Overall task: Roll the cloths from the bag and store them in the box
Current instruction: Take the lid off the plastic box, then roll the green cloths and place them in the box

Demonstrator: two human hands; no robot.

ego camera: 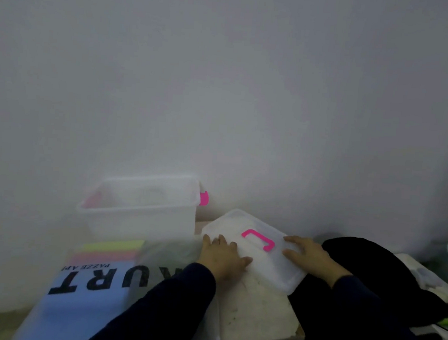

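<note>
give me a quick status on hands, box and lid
Left hand and right hand flat on lid. Box open, behind. Bag unopened, nothing blocking.

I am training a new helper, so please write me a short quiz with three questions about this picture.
1. True or false: the lid is closed on the box.
2. What colour is the handle on the lid?
3. Which hands touch the lid: A) left hand only, B) right hand only, C) both?

Key:
1. False: the box stands open and the lid lies beside it.
2. Pink.
3. C: the left hand and the right hand both rest on it.
</note>
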